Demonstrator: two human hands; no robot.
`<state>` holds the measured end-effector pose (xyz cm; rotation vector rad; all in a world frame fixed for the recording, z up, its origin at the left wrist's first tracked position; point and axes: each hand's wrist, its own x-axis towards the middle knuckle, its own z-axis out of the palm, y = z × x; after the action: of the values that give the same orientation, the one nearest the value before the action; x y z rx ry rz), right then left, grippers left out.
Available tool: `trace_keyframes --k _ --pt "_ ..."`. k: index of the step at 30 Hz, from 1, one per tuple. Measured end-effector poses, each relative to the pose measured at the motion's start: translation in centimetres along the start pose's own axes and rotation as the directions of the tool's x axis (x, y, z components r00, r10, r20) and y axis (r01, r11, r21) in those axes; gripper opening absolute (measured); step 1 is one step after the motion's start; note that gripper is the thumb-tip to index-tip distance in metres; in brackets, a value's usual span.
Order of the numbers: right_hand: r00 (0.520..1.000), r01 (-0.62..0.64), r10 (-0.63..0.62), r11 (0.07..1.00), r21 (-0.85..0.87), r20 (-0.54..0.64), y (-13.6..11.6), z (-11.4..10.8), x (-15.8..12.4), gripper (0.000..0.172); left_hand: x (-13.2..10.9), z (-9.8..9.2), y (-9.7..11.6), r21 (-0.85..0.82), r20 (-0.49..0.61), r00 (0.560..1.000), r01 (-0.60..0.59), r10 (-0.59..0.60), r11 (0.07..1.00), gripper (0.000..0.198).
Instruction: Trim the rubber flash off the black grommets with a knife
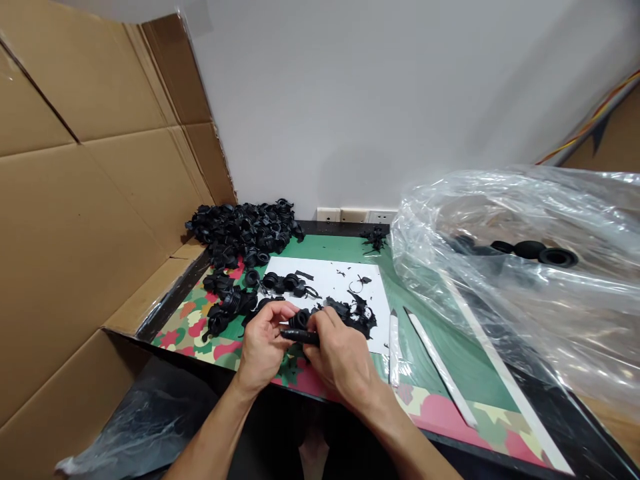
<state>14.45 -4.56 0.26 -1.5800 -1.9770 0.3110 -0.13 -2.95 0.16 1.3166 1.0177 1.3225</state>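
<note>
My left hand (pixel 263 347) is closed, with its thumb and fingers pinching a black ribbed rubber piece (pixel 299 319) over the front of the table. My right hand (pixel 345 347) has its fingers curled round a slim dark tool (pixel 300 336), which lies across just below the rubber piece and reaches toward my left fingertips. The tool's far end is hard to make out. Under and behind my hands is a white sheet (pixel 330 270), with black rubber scraps (pixel 357 313) and several black rubber pieces (pixel 283 281) on it.
A large heap of black rubber pieces (pixel 245 230) stands at the back left, beside a cardboard box wall (pixel 100 193). Two white pencil-like sticks (pixel 440 367) lie at the right. Further right, a clear plastic bag (pixel 500 300) holds black round parts. Wall sockets (pixel 355 215) sit behind.
</note>
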Motion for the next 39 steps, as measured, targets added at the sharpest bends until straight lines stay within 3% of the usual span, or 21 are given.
trace_keyframes --k 4,6,10,18,24,33,39 --pt "0.944 -0.274 0.292 0.953 0.130 -0.154 1.1 0.0 0.1 0.007 0.1 0.1 0.5 -0.105 -0.097 0.995 -0.013 0.003 0.994 0.026" --pt "0.910 -0.314 0.376 0.901 0.300 -0.176 2.2 -0.6 0.1 0.006 0.2 0.0 0.6 -0.179 -0.109 0.993 0.018 -0.038 0.984 0.028" --pt "0.877 -0.341 0.469 0.765 0.546 -0.109 3.1 -1.9 0.1 0.024 0.2 -0.2 0.3 -0.255 -0.047 0.993 0.095 -0.110 0.962 0.028" --pt "0.874 -0.350 0.486 0.620 0.703 0.006 2.8 -2.0 -0.5 0.021 0.2 -0.1 0.4 -0.259 -0.021 0.991 0.119 -0.128 0.959 0.027" --pt "0.862 -0.322 0.506 0.571 0.756 -0.015 2.7 -1.8 -0.1 0.021 0.2 -0.3 0.0 -0.247 -0.026 0.992 0.111 -0.121 0.963 0.027" --pt "0.910 -0.306 0.413 0.630 0.713 0.026 3.2 -0.7 -0.3 0.033 0.4 -0.4 0.1 -0.188 -0.059 0.995 0.065 -0.077 0.980 0.026" --pt "0.909 -0.325 0.413 0.626 0.709 0.052 2.7 -1.0 -0.1 0.033 0.2 -0.4 0.3 -0.171 -0.054 0.997 0.046 -0.056 0.984 0.025"
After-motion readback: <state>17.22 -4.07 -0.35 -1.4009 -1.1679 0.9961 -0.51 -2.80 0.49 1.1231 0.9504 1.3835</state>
